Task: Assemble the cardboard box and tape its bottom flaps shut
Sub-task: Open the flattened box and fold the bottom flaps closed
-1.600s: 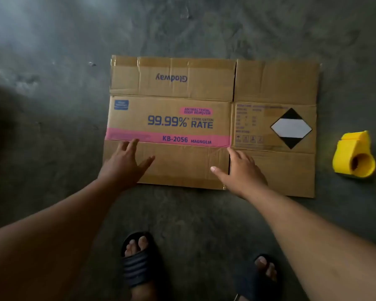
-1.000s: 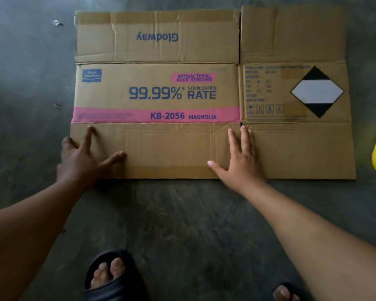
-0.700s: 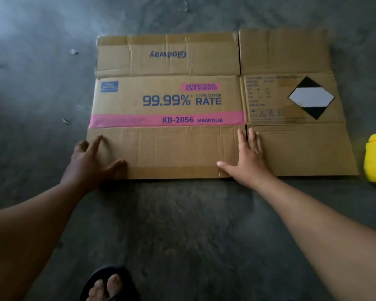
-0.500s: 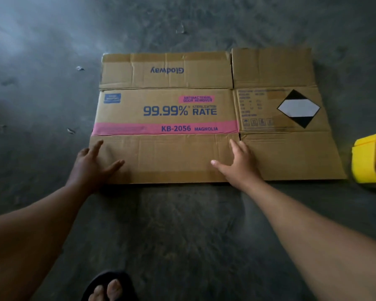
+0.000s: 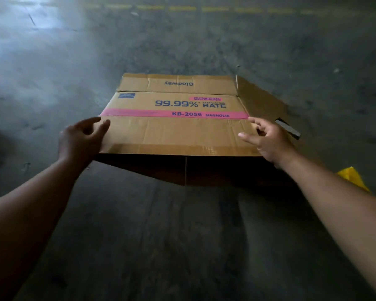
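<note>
grey concrete floor (image 5: 182, 246) fills the near ground, bare and mottled, with both forearms reaching up from 7 and 5 o'clock. the left hand (image 5: 80, 142) sits at the near-left corner of the cardboard box (image 5: 174, 135), fingers curled loosely around the edge of its near flap; whether they truly pinch the board or only rest against it cannot be told. the right hand (image 5: 267, 140) is at the near-right corner, thumb out to the left over the flap and the other fingers bent at the fold (its grip is blurred, so contact looks likely but the clamp is unclear). the two hands are well apart, one at each end of the flap. the box is partly opened, its printed panel with the pink band facing up and a dark gap showing beneath the near edge, centre of view. at 4 o'clock a yellow tape dispenser (image 5: 352, 177) peeks out behind the right forearm. toward 12 o'clock, a faint yellow dashed line (image 5: 182, 7) crosses the floor.
</note>
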Demonstrator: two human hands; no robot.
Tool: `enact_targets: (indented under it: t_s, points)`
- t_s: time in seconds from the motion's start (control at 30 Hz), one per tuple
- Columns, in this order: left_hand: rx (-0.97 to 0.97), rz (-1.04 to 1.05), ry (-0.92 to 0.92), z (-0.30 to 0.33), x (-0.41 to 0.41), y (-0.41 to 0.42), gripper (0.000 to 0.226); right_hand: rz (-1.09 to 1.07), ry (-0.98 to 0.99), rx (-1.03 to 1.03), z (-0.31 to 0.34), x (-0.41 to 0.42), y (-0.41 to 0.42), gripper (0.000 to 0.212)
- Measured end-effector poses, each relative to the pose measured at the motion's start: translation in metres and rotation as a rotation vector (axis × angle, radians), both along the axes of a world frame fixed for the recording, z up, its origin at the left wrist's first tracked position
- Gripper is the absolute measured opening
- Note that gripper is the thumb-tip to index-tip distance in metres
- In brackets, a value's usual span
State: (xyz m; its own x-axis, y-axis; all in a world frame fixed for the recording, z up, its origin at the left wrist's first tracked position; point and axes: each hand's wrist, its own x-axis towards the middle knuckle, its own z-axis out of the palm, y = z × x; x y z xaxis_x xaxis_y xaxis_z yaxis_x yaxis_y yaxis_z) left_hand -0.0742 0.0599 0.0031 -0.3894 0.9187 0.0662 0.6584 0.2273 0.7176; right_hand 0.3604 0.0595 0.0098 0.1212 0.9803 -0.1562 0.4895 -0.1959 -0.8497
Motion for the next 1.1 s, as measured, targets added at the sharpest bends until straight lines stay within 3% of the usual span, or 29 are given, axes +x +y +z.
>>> enact_targets:
  t_s: [0.2,0.33,0.63,0.77,0.9,0.97,1.1]
  points:
    - [0.152,-0.056,-0.044,0.073,0.036,0.035,0.055,-0.052,0.097,0.120,0.070,0.028,0.021,0.082]
    - [0.173,-0.142,-0.029,0.100,0.056,0.049,0.053,-0.090,0.002,0.172,0.099,0.054,0.025,0.064]
    - [0.116,-0.268,0.164,0.088,0.085,0.037,0.054,-0.120,-0.267,0.180,0.077,0.083,0.008,0.053]
    - [0.127,-0.287,0.159,0.073,0.086,0.028,0.059,-0.140,-0.321,0.191,0.068,0.085,0.003,0.053]
    - [0.238,-0.281,0.071,0.049,0.089,0.016,0.056,-0.189,-0.344,0.219,0.058,0.084,-0.005,0.051]
    - [0.312,-0.209,0.024,0.034,0.091,0.008,0.069,-0.211,-0.358,0.263,0.052,0.084,-0.010,0.052]
    - [0.342,-0.102,-0.224,0.009,0.093,-0.011,0.096,-0.367,-0.087,0.368,0.037,0.078,-0.034,0.079]
